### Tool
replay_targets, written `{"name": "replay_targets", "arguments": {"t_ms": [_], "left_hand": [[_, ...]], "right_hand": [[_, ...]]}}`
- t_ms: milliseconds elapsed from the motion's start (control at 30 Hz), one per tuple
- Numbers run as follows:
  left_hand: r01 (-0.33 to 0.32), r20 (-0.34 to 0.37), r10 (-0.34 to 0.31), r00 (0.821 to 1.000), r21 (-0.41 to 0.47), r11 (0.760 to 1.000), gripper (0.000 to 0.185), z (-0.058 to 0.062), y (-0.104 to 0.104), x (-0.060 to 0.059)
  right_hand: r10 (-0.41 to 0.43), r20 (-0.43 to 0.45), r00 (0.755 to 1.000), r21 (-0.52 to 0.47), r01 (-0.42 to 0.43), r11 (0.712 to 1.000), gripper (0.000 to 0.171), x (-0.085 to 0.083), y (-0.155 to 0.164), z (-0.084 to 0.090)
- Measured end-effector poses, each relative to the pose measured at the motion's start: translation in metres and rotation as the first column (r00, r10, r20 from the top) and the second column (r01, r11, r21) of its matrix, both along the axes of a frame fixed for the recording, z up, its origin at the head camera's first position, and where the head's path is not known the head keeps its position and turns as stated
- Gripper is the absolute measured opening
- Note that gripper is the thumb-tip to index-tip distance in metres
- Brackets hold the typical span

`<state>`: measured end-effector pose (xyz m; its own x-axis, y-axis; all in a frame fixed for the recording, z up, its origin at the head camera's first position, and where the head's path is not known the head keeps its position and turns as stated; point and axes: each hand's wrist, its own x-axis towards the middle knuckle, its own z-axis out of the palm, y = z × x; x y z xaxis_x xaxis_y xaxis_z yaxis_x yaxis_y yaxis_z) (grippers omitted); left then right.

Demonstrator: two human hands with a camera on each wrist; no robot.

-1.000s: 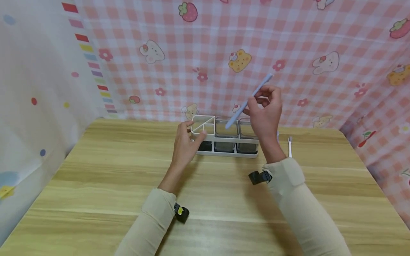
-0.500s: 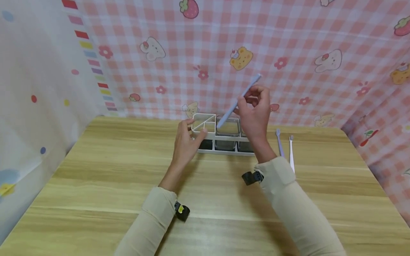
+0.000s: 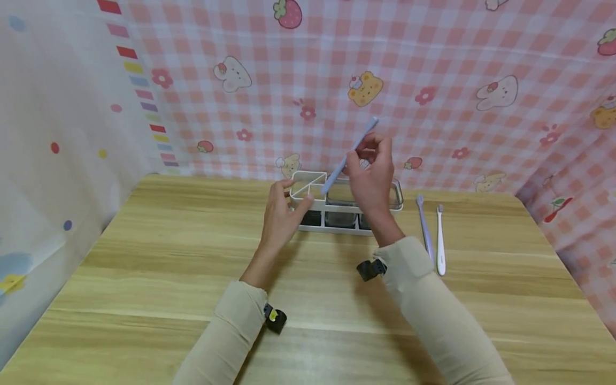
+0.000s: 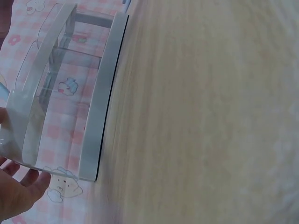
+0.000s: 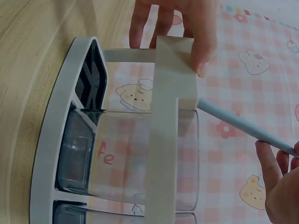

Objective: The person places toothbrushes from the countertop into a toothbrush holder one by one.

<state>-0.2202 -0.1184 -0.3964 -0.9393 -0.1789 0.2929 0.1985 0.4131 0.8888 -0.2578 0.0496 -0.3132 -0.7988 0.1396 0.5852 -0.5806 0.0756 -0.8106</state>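
Note:
My left hand (image 3: 281, 214) grips the divided left end of a white toothbrush holder (image 3: 351, 209), thumb in front and fingers around the side. In my right hand (image 3: 372, 179), a light blue toothbrush (image 3: 338, 172) is pinched at a slant over the holder. The lower handle end is at the divided section's right edge; from the right wrist view, the toothbrush (image 5: 238, 122) reaches the white top part, but I cannot tell whether it is inside a slot. Clear cups (image 5: 126, 158) stand in the holder to the right of that section. My right hand partly hides them.
To the right of the holder, a purple toothbrush (image 3: 424, 222) and a white toothbrush (image 3: 440, 243) lie side by side on the wooden table (image 3: 317, 331). A pink checked cloth (image 3: 269, 91) hangs close behind the holder.
My right hand has moved left with the blue toothbrush, bringing its lower end from over the cups to the divided section. The left hand keeps its grip on the holder.

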Motion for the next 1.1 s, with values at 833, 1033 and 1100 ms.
{"name": "replay_targets", "arguments": {"t_ms": [833, 1033, 1100], "left_hand": [[-0.002, -0.036, 0.001, 0.999, -0.024, 1.000, 0.059, -0.001, -0.001, -0.001], [0.000, -0.044, -0.001, 0.999, -0.021, 1.000, 0.060, -0.002, -0.002, -0.002], [0.001, -0.041, -0.002, 0.999, -0.023, 1.000, 0.060, -0.002, -0.002, -0.002]], "right_hand": [[0.002, 0.057, 0.998, 0.137, -0.010, 0.991, 0.021, -0.004, -0.018, -0.027], [0.004, 0.062, 0.998, 0.161, -0.014, 0.987, 0.023, -0.003, -0.018, -0.032], [0.007, 0.065, 0.998, 0.170, -0.018, 0.985, 0.023, -0.002, -0.019, -0.033]]}}
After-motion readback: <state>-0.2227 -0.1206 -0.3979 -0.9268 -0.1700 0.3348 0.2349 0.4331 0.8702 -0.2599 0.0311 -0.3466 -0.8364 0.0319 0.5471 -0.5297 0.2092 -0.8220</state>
